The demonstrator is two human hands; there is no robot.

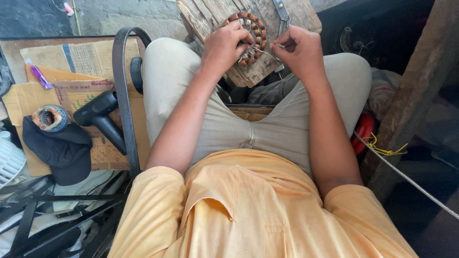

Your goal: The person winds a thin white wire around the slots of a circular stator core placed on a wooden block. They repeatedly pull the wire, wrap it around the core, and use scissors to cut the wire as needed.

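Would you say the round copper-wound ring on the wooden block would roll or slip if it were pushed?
Probably not roll: the wound ring lies flat on the rough wooden block, and the left hand rests on it. It looks dense with copper coils, so likely heavy for its size. The thin wire by the right hand seems bendable and may snag.

A wound stator ring [248,36] lies on a wooden block [258,71] ahead of the seated person's knees. The left hand [224,45] rests on the ring's left side; the right hand [299,48] sits just right of it, pinching what appears to be a thin wire [263,51] running to the ring. Pliers [282,12] lie on the block behind the right hand. To the person's left, on flattened cardboard [71,95], lie a heat gun [98,112], a second stator [50,118] on a cloth [60,148], and a marker [40,76].
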